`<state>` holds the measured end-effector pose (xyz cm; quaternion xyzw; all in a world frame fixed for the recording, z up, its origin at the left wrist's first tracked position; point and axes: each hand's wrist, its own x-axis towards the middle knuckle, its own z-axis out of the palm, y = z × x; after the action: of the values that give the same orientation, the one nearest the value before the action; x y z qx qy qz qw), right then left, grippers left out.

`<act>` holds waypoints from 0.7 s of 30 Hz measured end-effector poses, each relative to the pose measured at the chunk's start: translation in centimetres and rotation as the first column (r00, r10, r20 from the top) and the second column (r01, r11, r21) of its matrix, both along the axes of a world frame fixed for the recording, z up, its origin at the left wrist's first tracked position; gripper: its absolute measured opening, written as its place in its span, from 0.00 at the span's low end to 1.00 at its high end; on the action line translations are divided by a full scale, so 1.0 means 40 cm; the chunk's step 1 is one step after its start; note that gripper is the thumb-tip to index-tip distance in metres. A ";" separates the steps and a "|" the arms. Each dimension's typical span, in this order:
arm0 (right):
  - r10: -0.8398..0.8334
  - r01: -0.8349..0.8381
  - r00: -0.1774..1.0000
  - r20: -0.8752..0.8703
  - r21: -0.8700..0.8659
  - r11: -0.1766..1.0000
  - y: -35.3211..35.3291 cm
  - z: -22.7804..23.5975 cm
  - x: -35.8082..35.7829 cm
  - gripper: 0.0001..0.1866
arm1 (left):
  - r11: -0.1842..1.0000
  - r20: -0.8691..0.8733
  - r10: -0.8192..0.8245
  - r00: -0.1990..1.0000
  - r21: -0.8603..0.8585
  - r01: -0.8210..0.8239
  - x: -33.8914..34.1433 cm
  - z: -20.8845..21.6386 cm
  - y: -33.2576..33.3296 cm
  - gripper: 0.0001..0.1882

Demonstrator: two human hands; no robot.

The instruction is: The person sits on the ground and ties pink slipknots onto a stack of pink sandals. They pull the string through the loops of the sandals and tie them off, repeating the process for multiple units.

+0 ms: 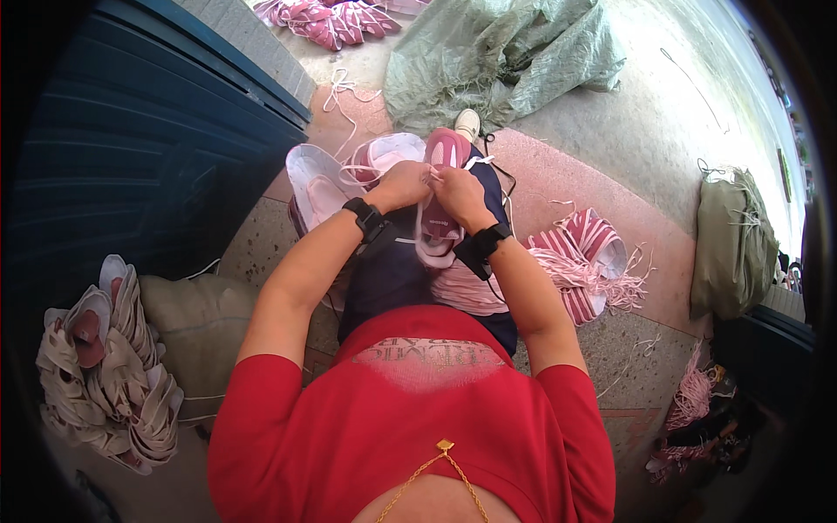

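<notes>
A pink shoe upper (438, 222) with a darker pink toe lies over my lap, its toe pointing away from me. My left hand (405, 186) and my right hand (462, 197) meet over its middle, fingertips pinched together on a thin pale shoelace. A loose white lace end (477, 160) sticks out just beyond my right hand. Close to the left of my left hand are more pale pink shoe uppers (318, 187), with a lace looped over one. Both wrists wear black straps with small devices.
A bundle of striped pink uppers (586, 261) lies on the floor to the right. At the left, stacked beige uppers (109, 370) stand by a stuffed sack (205, 327). A pale green plastic sheet (501, 61) lies ahead, and an olive sack (735, 244) stands far right.
</notes>
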<state>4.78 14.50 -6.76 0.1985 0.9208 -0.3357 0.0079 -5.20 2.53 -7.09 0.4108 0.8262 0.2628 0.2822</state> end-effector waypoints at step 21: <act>0.425 -0.489 0.763 -0.487 -0.006 0.872 0.055 0.033 0.265 0.12 | 0.896 -0.494 -0.228 0.839 0.231 0.379 0.159 0.149 -0.059 0.14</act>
<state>15.39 16.72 -5.46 -0.1209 0.8903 -0.4219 -0.1211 1.14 0.19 -1.15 0.6278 0.7385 0.2407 0.0495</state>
